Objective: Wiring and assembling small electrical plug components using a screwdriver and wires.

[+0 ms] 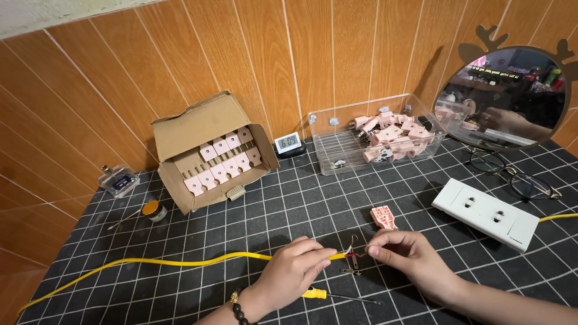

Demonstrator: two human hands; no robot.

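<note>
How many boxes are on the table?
3. A cardboard box of pink parts stands open at the back left, a clear plastic bin of pink plugs sits at the back middle, and a tiny clear case lies at the far left.

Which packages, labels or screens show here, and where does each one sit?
Cardboard box: back left, brown, flaps open, rows of pink parts inside.
Clear plastic bin: back centre, rectangular, pink plugs inside.
Small digital display: between them, white frame, grey screen.
Small clear case: far left.

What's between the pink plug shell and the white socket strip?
Head view: nothing, just bare grid mat between the pink plug shell and the white socket strip.
</note>
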